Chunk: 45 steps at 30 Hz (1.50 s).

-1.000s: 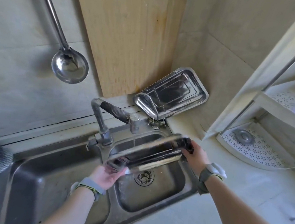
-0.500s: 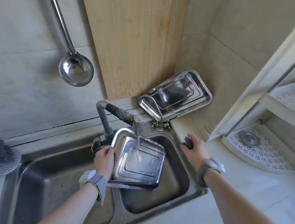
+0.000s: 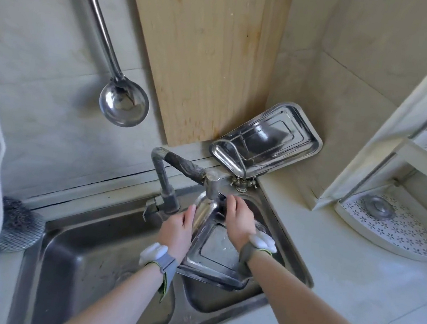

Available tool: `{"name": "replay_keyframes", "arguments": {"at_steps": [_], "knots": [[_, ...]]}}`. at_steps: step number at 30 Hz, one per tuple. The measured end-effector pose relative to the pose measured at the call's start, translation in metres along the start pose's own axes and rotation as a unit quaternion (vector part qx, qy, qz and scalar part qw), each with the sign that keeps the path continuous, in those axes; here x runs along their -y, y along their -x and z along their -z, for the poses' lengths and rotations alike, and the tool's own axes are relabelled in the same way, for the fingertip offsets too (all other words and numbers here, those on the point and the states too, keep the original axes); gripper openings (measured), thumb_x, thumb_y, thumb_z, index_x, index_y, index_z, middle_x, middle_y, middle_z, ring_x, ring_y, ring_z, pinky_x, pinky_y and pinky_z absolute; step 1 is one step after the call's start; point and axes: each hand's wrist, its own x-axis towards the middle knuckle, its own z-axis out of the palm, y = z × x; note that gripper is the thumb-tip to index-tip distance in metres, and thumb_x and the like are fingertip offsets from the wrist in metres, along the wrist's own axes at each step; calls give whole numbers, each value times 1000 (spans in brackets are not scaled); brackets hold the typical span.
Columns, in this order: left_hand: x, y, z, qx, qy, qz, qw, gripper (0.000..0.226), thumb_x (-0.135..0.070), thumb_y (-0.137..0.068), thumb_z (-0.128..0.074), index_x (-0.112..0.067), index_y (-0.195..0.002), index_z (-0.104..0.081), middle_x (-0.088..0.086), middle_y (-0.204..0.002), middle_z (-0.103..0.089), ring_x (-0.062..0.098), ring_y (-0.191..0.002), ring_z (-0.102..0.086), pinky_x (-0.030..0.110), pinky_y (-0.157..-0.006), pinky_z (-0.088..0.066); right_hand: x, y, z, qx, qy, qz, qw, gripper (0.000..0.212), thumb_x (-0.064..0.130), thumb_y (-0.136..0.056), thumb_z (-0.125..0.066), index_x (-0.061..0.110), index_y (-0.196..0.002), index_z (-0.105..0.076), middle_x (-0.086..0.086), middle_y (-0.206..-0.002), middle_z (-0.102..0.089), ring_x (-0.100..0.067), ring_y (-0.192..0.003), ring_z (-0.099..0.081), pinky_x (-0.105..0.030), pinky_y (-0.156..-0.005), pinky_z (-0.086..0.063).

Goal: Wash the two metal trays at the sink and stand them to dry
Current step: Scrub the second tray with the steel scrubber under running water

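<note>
The tray (image 3: 219,246) under the tap (image 3: 179,165) is shiny wet steel; the second tray (image 3: 271,139) leaning in the corner is mirror-bright. The sink (image 3: 82,261) is duller brushed metal. The ladle (image 3: 124,102) is glossy steel, the board (image 3: 207,53) pale raw wood, the scourer (image 3: 15,223) rough wire mesh.

Tiled wall (image 3: 48,33), wood board (image 3: 207,53)

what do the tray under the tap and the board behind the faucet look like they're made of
Tray under the tap: looks like polished stainless steel, shiny with mirror-like reflections. Board: pale, seemingly unfinished wood, with visible grain lines and a matte surface.
</note>
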Motion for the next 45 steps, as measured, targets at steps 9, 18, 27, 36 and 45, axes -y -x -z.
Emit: {"name": "replay_keyframes", "arguments": {"at_steps": [9,18,27,36,45], "knots": [[7,-4,8,-17,8,-8,1000,59,-50,-98,-34,-13,-54,-51,2,-55,-52,27,-60,-51,28,-53,-31,-56,-18,6,26,128,-141,981,54,47,-95,-19,20,-130,-49,-9,-138,-52,-31,-123,-50,-44,-104,-40],[11,-10,17,-20,31,-8,999,60,-48,-97,-35,-16,-47,-44,2,-48,-47,28,-56,-49,29,-50,-30,-76,-27,14,7,124,-214,969,58,41,-93,-18,14,-135,-47,-12,-143,-47,-31,-130,-43,-45,-109,-34],[12,-11,21,-20,39,3,999,65,-48,-98,-35,-10,-46,-41,5,-46,-46,22,-48,-46,31,-55,-34,-62,-25,15,6,115,-114,987,48,36,-98,-25,21,-140,-45,-5,-144,-49,-25,-131,-46,-39,-110,-35],[17,-16,14,-14,66,41,997,68,-51,-98,-34,-3,-50,-40,11,-51,-44,26,-51,-40,33,-57,-32,-32,-20,-9,10,111,124,986,45,33,-99,-27,23,-137,-47,-1,-140,-51,-21,-126,-47,-37,-110,-33],[46,-26,26,-69,172,145,972,74,-55,-94,-41,12,-65,-51,16,-60,-50,27,-58,-42,34,-60,-35,-96,-7,19,-95,-192,-291,932,32,31,-99,-38,10,-100,-63,-17,-104,-62,-27,-94,-51,-31,-86,-36]]}}
